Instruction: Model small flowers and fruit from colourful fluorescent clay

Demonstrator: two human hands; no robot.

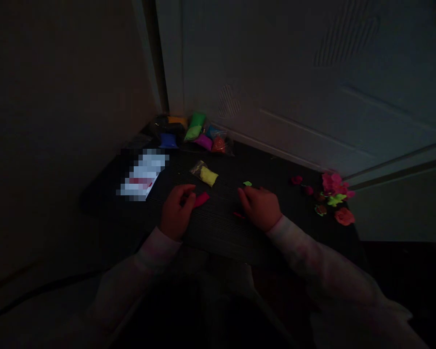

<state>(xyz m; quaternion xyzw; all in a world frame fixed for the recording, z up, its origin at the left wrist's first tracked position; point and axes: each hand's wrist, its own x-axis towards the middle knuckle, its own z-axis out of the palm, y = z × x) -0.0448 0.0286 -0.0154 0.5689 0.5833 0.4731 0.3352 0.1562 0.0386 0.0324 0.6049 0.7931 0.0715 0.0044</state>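
Observation:
The scene is dim. My left hand [177,212] is over the dark table with fingers curled and the thumb bent in. A pinkish-red strip of what looks like modelling clay [202,199] sticks out from beside its thumb. My right hand [262,207] is closed with thumb and fingers together, and anything inside it is hidden. Just below its thumb shows a thin red piece [239,214]; whether the hand touches it I cannot tell. A small light-green piece [247,183] lies beyond the right hand. Farther back rests a packet of yellow clay [208,176].
A lit, blurred screen [145,174] lies at the left of the dark table [225,237]. Several coloured clay packets [198,121] are piled at the back against a pale panelled surface [294,87]. Pink and orange flower shapes [332,184] sit at the right edge.

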